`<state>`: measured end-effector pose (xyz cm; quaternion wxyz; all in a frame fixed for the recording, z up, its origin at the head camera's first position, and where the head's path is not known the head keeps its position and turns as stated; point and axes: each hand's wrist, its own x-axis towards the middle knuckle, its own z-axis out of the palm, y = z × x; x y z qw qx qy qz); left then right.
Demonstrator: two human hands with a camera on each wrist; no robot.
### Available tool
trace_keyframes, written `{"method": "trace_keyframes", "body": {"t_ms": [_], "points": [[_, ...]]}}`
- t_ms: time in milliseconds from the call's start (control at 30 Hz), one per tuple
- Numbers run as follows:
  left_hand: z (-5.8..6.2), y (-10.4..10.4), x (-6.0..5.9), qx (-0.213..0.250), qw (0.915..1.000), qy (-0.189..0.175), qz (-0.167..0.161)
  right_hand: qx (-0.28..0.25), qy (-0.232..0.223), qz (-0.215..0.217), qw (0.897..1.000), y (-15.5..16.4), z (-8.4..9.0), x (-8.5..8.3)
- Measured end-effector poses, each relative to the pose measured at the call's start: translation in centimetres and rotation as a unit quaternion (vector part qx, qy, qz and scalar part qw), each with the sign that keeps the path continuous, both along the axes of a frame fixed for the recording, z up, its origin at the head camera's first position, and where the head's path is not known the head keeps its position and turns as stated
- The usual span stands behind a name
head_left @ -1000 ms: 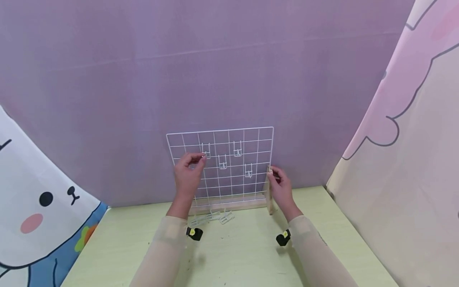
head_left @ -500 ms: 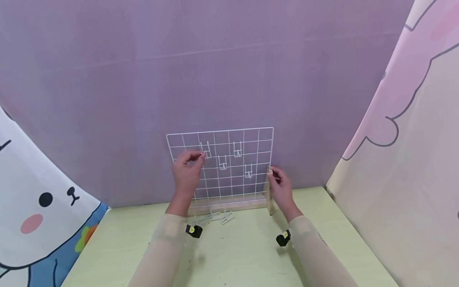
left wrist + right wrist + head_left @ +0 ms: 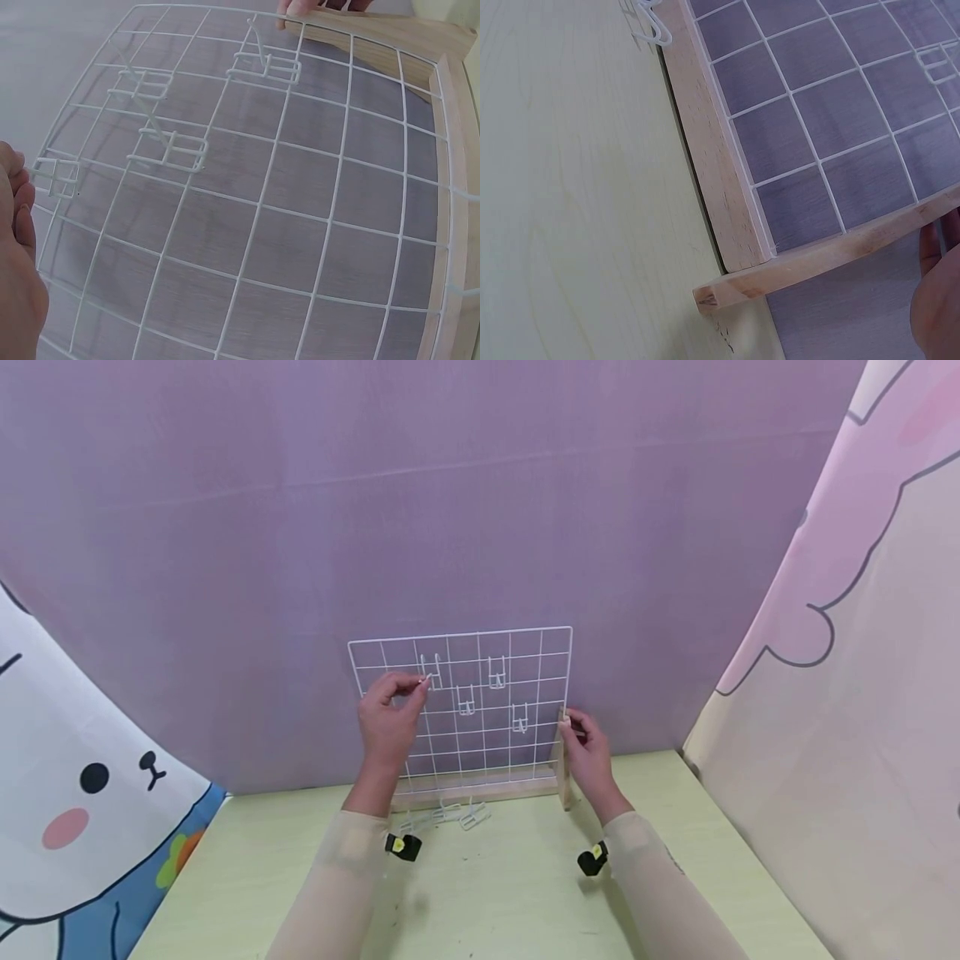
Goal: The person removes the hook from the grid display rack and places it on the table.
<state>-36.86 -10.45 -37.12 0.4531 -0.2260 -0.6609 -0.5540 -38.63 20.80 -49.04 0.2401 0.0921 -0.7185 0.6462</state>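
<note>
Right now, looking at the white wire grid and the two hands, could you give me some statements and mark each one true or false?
1. The wire grid stands upright in a wooden base. True.
2. Four hooks hang on the grid. True; the left hand pinches the top-left hook.
3. The right hand rests flat on the table. False; it holds the wooden post at the grid's right edge.
4. The spare hooks lie in a box. False; they lie loose on the table before the base.
</note>
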Motion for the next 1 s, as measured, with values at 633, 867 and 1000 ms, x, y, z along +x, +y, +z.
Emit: {"method": "trace_keyframes", "body": {"t_ms": [633,867,1000], "points": [[-0.6,-0.9,1.4,-0.009,0.9995,-0.01,-0.029,-0.009,-0.012,0.001,1.0,-0.1,0.1,0.1],[-1.3,-1.2,1.7,-0.015,0.9992,-0.019,-0.031,-0.004,-0.01,-0.003,1.0,-0.1,0.2,0.2],[-2.8,-1.6,0.7,-0.014,0.9985,-0.04,-0.036,0.001,-0.006,-0.006,1.0,-0.1,0.2,0.2]]}}
